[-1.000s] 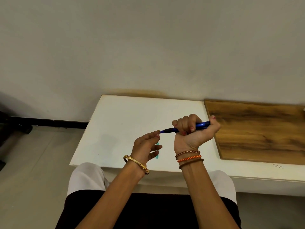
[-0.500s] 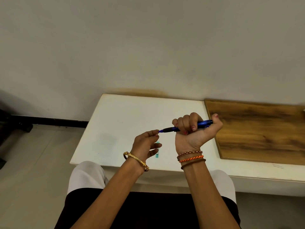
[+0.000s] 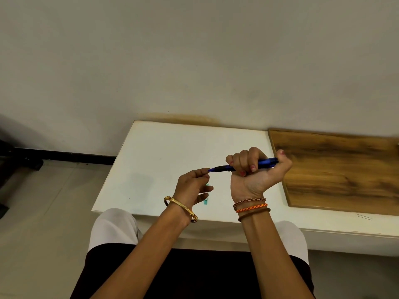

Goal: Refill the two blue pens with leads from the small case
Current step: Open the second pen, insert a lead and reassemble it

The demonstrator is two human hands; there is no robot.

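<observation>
Palm-up, right hand (image 3: 257, 175) fisted around pen (image 3: 244, 166).

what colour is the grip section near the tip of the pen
Black, on the otherwise blue pen gripped by the right hand; head view.

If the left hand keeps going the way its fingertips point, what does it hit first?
Likely the tip of the blue pen held in the right hand; the left hand is almost touching it already, though depth is uncertain.

Blue pen (image 3: 244, 167), white table (image 3: 172, 152), brown wood-grain board (image 3: 341, 171).
</observation>
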